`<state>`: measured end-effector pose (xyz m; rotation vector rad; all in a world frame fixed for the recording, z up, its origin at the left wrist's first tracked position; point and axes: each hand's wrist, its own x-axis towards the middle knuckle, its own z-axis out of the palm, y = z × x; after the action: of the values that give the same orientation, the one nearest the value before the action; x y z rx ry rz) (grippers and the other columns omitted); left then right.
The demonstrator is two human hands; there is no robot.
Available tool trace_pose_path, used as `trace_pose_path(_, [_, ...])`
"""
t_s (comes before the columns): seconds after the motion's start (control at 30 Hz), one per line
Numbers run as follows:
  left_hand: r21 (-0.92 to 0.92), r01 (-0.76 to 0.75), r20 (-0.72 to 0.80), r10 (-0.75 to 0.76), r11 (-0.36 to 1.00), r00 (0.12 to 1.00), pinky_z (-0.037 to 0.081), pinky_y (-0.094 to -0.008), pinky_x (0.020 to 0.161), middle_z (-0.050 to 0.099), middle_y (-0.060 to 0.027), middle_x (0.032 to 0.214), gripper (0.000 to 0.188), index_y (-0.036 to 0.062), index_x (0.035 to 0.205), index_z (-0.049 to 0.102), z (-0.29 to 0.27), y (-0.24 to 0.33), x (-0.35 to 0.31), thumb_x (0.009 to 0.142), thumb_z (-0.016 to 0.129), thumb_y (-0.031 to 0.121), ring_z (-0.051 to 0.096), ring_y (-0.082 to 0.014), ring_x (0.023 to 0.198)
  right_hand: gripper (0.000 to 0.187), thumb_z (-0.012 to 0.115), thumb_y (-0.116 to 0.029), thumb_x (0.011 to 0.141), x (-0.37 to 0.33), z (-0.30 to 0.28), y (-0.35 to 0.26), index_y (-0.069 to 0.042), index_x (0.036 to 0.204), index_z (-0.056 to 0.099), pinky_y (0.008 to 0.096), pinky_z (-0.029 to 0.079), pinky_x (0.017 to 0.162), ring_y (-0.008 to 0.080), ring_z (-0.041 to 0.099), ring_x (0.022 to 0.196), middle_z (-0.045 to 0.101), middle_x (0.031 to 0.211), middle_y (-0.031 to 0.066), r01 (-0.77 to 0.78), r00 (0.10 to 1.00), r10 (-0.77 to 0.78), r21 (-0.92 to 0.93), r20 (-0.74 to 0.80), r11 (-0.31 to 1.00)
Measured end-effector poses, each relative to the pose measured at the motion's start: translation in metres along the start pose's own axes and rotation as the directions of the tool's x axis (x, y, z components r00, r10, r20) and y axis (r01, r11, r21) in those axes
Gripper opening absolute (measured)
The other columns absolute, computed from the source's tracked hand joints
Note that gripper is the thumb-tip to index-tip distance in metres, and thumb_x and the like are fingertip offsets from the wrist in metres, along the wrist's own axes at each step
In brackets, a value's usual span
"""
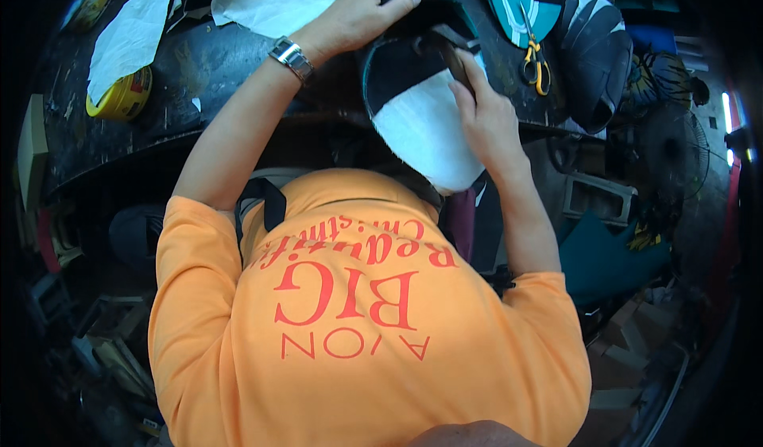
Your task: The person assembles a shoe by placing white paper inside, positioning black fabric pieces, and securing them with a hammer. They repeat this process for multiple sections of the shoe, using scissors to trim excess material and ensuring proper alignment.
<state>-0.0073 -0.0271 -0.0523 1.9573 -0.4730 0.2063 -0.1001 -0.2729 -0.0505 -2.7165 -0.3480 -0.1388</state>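
My left hand [369, 11], with a metal watch on its wrist, is closed on the upper edge of a dark curved piece with a teal rim [395, 69]. A white sheet of material [429, 129] lies against the lower part of that piece and hangs past the table's near edge. My right hand [489, 117] grips the wooden handle of a hammer [455, 59], its dark head over the inside of the curved piece. The right fingers partly hide the handle. Whether the hammer head touches the piece, I cannot tell.
On the dark worktable [214, 65] stands a yellow tub [121, 97], partly under a white sheet [131, 38]. Another white sheet [274, 2] lies by my left hand. Orange-handled scissors [535, 65], a teal-and-white piece [520, 6] and a black shaped piece [596, 61] are at the right. A fan [675, 149] stands beyond.
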Motion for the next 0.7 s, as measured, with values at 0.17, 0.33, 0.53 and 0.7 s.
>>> trace_pose_path(0.17, [-0.007, 0.017, 0.048, -0.017, 1.000, 0.999, 0.050, -0.0401, 0.096, 0.069, -0.0210, 0.113, 0.038, 0.0026, 0.128, 0.060, -0.010, 0.001, -0.009, 0.100, 0.058, 0.028, 0.065, -0.0314, 0.108, 0.045, 0.058, -0.033, 0.101, 0.002, 0.013, -0.021, -0.023, 0.145, 0.048, 0.0563, 0.053, 0.074, 0.0488, 0.068, 0.084, 0.070, 0.089, 0.0258, 0.065, 0.998, -0.067, 0.147, 0.006, 0.987])
trace_pose_path(0.33, [0.020, 0.029, 0.016, -0.029, 0.999, 0.999, 0.050, -0.0403, 0.095, 0.069, -0.0211, 0.115, 0.038, 0.0031, 0.128, 0.060, -0.007, -0.001, -0.009, 0.100, 0.059, 0.028, 0.065, -0.0324, 0.109, 0.046, 0.058, -0.032, 0.101, -0.008, 0.017, -0.039, -0.024, 0.145, 0.046, 0.0559, 0.053, 0.072, 0.0481, 0.067, 0.080, 0.070, 0.086, 0.0249, 0.154, 0.985, -0.166, 0.198, 0.046, 0.968])
trace_pose_path(0.53, [0.018, 0.001, 0.030, -0.001, 1.000, 1.000, 0.051, -0.0408, 0.095, 0.068, -0.0223, 0.114, 0.040, 0.0030, 0.128, 0.060, -0.010, -0.001, -0.011, 0.097, 0.062, 0.028, 0.066, -0.0338, 0.108, 0.046, 0.059, -0.031, 0.101, 0.005, 0.010, -0.014, -0.020, 0.145, 0.049, 0.0548, 0.054, 0.076, 0.0482, 0.067, 0.086, 0.071, 0.093, 0.0243, 0.016, 1.000, -0.015, 0.080, -0.017, 0.997])
trace_pose_path(0.7, [0.090, -0.013, 0.007, 0.013, 0.996, 1.000, 0.051, -0.0420, 0.095, 0.067, -0.0234, 0.114, 0.043, 0.0031, 0.129, 0.059, -0.005, 0.001, -0.012, 0.095, 0.064, 0.029, 0.066, -0.0351, 0.107, 0.047, 0.060, -0.027, 0.100, -0.030, 0.000, -0.008, -0.018, 0.145, 0.051, 0.0490, 0.054, 0.083, 0.0470, 0.067, 0.094, 0.070, 0.103, 0.0260, -0.012, 0.999, 0.003, 0.202, 0.044, 0.979])
